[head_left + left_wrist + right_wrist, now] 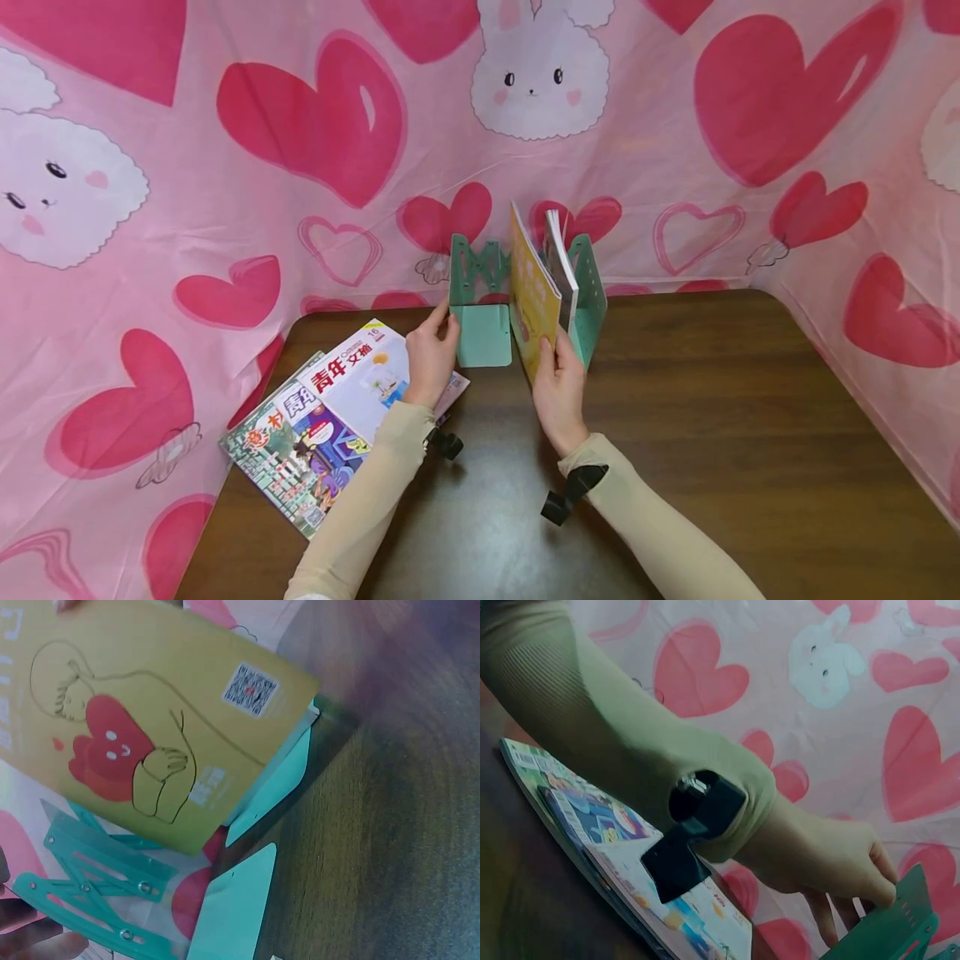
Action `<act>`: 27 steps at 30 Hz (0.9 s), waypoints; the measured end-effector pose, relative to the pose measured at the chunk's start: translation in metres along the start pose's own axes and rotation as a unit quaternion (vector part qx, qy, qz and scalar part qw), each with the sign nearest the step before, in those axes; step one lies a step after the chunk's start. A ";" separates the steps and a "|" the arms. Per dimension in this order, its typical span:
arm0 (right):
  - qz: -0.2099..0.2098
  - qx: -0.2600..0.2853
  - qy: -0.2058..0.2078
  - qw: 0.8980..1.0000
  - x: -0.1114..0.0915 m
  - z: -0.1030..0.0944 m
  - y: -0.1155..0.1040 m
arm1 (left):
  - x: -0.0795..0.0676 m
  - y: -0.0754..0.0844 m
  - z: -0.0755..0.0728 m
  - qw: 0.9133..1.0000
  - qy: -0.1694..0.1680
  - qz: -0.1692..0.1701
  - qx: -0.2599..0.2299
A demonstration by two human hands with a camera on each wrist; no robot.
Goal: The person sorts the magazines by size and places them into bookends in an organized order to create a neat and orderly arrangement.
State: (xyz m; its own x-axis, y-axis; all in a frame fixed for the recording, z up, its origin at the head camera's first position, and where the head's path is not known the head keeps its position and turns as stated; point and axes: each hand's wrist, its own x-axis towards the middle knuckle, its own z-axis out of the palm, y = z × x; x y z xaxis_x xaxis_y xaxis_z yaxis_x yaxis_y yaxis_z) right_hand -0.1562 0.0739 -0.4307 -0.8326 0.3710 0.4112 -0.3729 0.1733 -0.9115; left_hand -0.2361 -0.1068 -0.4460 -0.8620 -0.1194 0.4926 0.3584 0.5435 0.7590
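A green expandable bookend (483, 335) stands at the back of the table, its scissor-like lattice showing between the two end plates. My left hand (433, 354) pinches its left end plate, thumb and fingers on either side; the right wrist view shows this hand (832, 859) at the plate's edge. In my right hand (561, 392) is a yellow book (532, 292), held by its near lower edge with the thumb on the cover. The book stands upright, leaning slightly, beside another upright book (564, 267) near the right end plate (591, 292). A red heart drawing marks the yellow cover (67, 750).
Several magazines (348, 375) lie overlapped in a fanned pile on the left of the brown wooden table (712, 450). A pink cloth (660, 150) with hearts and rabbits hangs behind and around the table. Each wrist carries a black strapped camera (557, 507).
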 end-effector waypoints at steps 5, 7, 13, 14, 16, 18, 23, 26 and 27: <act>-0.023 -0.022 0.011 0.999 0.008 0.012 0.006 | -0.001 0.000 0.000 1.000 -0.003 -0.005 0.000; -0.028 -0.031 0.016 0.999 0.012 0.017 0.009 | -0.001 0.000 0.000 1.000 -0.003 -0.004 -0.001; -0.029 -0.031 0.018 0.999 0.018 0.031 0.011 | -0.001 0.000 0.001 1.000 0.002 -0.001 0.001; -0.029 -0.030 0.018 0.999 0.019 0.033 0.012 | -0.001 0.000 0.000 1.000 0.003 0.000 0.002; -0.030 -0.028 0.018 0.999 0.021 0.038 0.013 | -0.001 0.001 0.000 1.000 0.002 -0.002 0.001; -0.032 -0.025 0.020 0.999 0.022 0.042 0.016 | -0.002 0.001 0.000 1.000 0.000 -0.002 0.000; -0.032 -0.029 0.028 0.999 0.023 0.047 0.023 | -0.003 0.002 -0.001 1.000 -0.005 -0.002 0.001; -0.031 -0.028 0.028 0.999 0.023 0.048 0.028 | -0.003 0.003 -0.001 1.000 -0.002 0.002 0.000; -0.031 -0.028 0.028 0.999 0.023 0.049 0.029 | -0.002 0.003 -0.001 1.000 0.000 0.003 -0.001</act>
State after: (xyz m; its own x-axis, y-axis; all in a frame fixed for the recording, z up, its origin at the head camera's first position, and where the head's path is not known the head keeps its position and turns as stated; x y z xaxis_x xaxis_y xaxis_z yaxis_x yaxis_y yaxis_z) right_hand -0.2061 0.0432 -0.4482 -0.7838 0.4080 0.4682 -0.3988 0.2472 -0.8831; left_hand -0.2326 -0.1057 -0.4444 -0.8602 -0.1167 0.4965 0.3633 0.5429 0.7571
